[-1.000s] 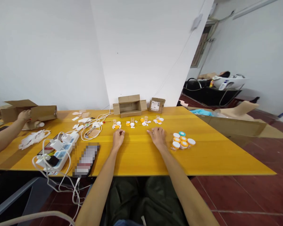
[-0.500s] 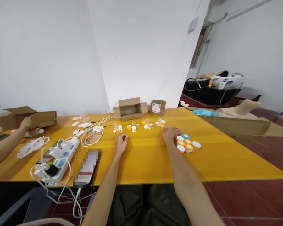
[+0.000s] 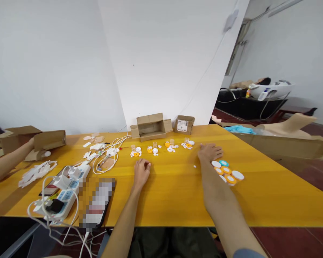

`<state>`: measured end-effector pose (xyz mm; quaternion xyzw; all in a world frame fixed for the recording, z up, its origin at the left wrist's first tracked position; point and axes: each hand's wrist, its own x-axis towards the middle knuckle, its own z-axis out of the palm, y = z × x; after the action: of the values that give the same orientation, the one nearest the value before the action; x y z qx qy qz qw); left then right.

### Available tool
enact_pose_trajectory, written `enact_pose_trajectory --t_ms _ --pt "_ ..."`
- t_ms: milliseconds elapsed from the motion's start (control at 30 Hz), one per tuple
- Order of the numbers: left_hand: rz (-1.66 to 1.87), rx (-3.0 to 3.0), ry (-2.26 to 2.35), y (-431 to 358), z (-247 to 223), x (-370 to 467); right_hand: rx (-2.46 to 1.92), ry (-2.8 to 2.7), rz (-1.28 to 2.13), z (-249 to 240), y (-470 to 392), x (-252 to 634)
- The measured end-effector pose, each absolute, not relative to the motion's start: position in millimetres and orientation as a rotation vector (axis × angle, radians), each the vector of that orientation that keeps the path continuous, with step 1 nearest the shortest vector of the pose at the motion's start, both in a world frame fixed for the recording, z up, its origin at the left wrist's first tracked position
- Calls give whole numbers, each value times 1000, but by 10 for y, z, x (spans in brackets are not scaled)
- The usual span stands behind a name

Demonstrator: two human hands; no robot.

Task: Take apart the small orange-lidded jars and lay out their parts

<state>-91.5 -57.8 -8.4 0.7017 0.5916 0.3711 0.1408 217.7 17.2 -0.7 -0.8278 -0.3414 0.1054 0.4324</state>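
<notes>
My left hand (image 3: pixel 142 170) rests above the table with its fingers curled in; whatever they may hold is hidden. My right hand (image 3: pixel 210 152) lies low over the table with its fingers stretched out, just behind a cluster of round containers with white, orange and teal lids (image 3: pixel 224 163). My right forearm covers part of that cluster. A small white piece (image 3: pixel 195 166) lies on the table left of my right wrist. Beyond my hands runs a row of small groups: clear cups (image 3: pixel 155 144), orange rings (image 3: pixel 136 154), white discs (image 3: pixel 169 149) and small white pieces.
An open cardboard box (image 3: pixel 152 133) and a smaller box (image 3: pixel 183 125) stand by the wall. On the left are a phone (image 3: pixel 99 200), a power strip (image 3: pixel 70 197) with looping cables and white strips (image 3: pixel 37 172). Another person's arm (image 3: pixel 13 157) reaches into a box.
The view has shifted a little. My right hand has moved right and slightly forward past the lidded containers, fingers more extended. A small white piece now shows beside my right wrist. My left hand remains curled.
</notes>
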Motion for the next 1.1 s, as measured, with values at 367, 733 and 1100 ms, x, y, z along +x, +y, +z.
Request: enact_pose_trajectory --t_ms 367,733,1100 --pt "571 2770 933 -1015 -27 -79 -2161 -758 65 -93 480 2357" --pt "514 3081 1158 -686 -319 914 -2216 -749 -31 -79 614 2374" --pt "433 2896 945 -746 -187 947 -2262 -780 218 34 686 2519"
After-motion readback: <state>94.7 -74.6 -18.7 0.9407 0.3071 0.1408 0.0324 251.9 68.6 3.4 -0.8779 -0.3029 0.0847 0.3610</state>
